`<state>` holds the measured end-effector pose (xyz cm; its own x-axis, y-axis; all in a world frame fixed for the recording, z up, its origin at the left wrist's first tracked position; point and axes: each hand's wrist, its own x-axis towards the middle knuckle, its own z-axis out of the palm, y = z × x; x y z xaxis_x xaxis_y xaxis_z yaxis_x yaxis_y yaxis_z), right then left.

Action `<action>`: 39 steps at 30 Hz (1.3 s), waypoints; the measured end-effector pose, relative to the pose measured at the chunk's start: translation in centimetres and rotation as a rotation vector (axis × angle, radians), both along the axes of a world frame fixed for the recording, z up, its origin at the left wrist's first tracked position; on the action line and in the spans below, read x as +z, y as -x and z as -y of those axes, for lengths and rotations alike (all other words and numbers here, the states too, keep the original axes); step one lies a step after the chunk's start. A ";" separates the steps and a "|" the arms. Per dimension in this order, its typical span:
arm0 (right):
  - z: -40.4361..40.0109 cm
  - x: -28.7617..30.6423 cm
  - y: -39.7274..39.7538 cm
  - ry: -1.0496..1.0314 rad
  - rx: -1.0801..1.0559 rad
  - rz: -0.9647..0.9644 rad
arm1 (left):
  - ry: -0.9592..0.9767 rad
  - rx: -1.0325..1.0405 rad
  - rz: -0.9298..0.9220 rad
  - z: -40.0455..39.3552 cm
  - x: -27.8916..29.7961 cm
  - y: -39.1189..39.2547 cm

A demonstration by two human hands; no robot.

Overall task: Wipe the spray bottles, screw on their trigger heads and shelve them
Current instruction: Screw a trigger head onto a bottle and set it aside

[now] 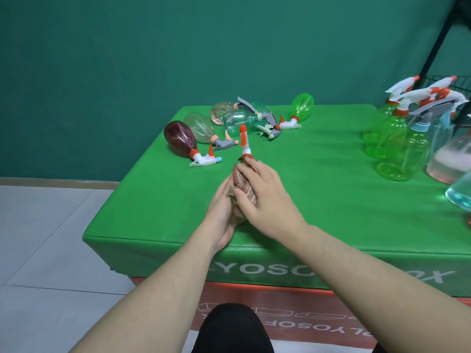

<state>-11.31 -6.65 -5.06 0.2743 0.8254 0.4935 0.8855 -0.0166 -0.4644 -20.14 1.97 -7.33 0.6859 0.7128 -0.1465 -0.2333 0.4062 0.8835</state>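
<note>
Holding a spray bottle point(241, 189) wrapped in a mottled brown cloth point(246, 192) over the near middle of the green-covered table point(318, 187), I cup it from below with my left hand point(224, 212), fingers curled up its side. My right hand point(262, 192) presses the cloth onto it from above, fingers together along the body and thumb hooked round the near side. The bottle's white trigger head with an orange nozzle point(244, 141) points away from me, beyond my fingertips. Farther back from the wrapped bottle lie other bottles on their sides: a dark maroon plastic one point(179, 138) to the left, clear ones point(200, 127) behind it, a bright green one point(302, 107) to the back right. Well right of my hands, upright translucent green bottles point(392, 136) stand clustered beside a black wire rack point(458, 98).
</note>
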 end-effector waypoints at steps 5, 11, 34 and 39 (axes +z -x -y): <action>-2.7 1.6 -1.0 0.104 -0.066 -0.248 | 0.042 -0.013 -0.014 -0.2 -0.3 0.1; -4.9 2.3 -1.4 0.213 -0.151 -0.352 | 0.069 0.002 -0.022 -0.5 -0.4 -0.1; 1.6 -3.5 1.2 -0.042 0.056 0.250 | 0.086 0.039 0.047 -1.0 -1.5 -0.3; 2.7 -3.6 1.3 -0.064 0.064 0.195 | 0.068 0.043 0.076 -1.3 -2.0 -0.4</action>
<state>-12.65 -9.33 -8.65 0.1169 0.8032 0.5841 0.9570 0.0662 -0.2825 -19.77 3.23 -9.37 0.6661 0.7318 -0.1445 -0.3172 0.4532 0.8331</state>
